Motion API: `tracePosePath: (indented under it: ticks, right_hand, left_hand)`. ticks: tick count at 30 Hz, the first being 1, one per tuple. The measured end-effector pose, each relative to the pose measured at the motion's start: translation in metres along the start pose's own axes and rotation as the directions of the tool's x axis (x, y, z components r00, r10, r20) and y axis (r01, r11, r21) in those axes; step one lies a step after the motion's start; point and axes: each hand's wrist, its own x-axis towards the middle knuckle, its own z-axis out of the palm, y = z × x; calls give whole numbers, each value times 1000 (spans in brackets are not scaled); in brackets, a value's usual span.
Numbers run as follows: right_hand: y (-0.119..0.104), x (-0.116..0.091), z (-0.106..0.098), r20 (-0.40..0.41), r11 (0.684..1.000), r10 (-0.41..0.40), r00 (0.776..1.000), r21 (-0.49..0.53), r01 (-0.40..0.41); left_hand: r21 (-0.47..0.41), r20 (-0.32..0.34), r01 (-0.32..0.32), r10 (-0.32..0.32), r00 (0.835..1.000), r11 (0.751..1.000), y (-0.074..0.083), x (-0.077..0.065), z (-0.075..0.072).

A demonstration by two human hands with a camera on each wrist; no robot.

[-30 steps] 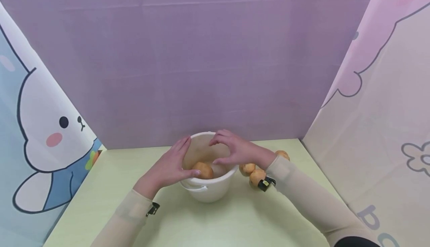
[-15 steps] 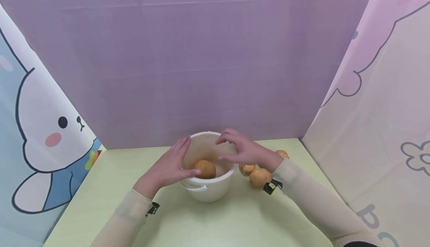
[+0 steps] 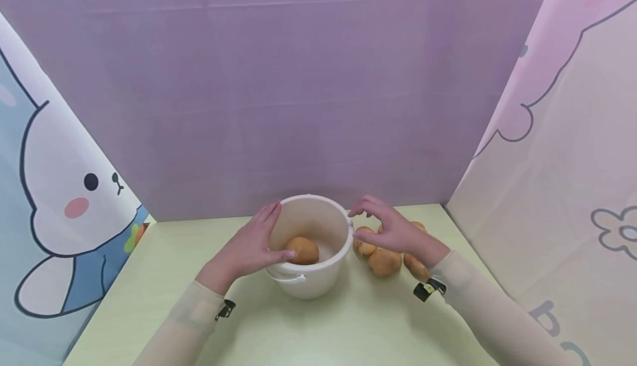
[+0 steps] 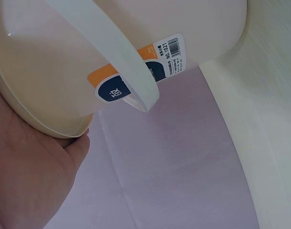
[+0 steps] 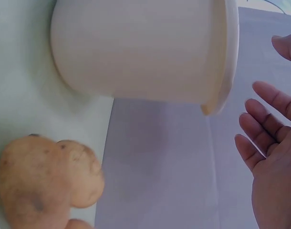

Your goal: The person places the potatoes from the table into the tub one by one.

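Note:
A white bucket [image 3: 311,286] stands upright on the table with one brown potato [image 3: 304,251] lying inside. My left hand [image 3: 244,250] holds the bucket's left rim, thumb over the near edge and fingers along the far side; the left wrist view shows the palm against the rim. Just right of the bucket, my right hand [image 3: 395,232] hovers with loosely bent fingers and nothing in them. Below it lie several potatoes [image 3: 385,262], partly covered by the hand in the head view. Two larger potatoes [image 5: 33,183] overlap in the right wrist view.
The bucket's white handle [image 3: 293,279] hangs down its near side. A printed label [image 4: 167,57] is on the outer wall. Behind the pale table [image 3: 298,333] rises a purple backdrop [image 3: 308,95]; patterned panels [image 3: 74,189] flank it on both sides.
My right hand has moved right, from over the bucket's opening to above the loose potatoes. The left hand stays at the rim. The potato in the bucket has shifted slightly right.

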Motion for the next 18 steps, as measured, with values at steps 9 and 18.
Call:
tracePosePath:
  ticks: [9, 18]
  right_hand:
    - [6, -33, -6, -33, 998, 54, 998, -21, -55]
    - [11, -52, -7, -62, 988, 139, 988, -55, -142]
  left_hand:
    - [-3, -5, -1, 1, 1000, 1000, -3, 0, 2]
    - [5, -5, -5, 5, 1000, 1000, -4, 0, 2]
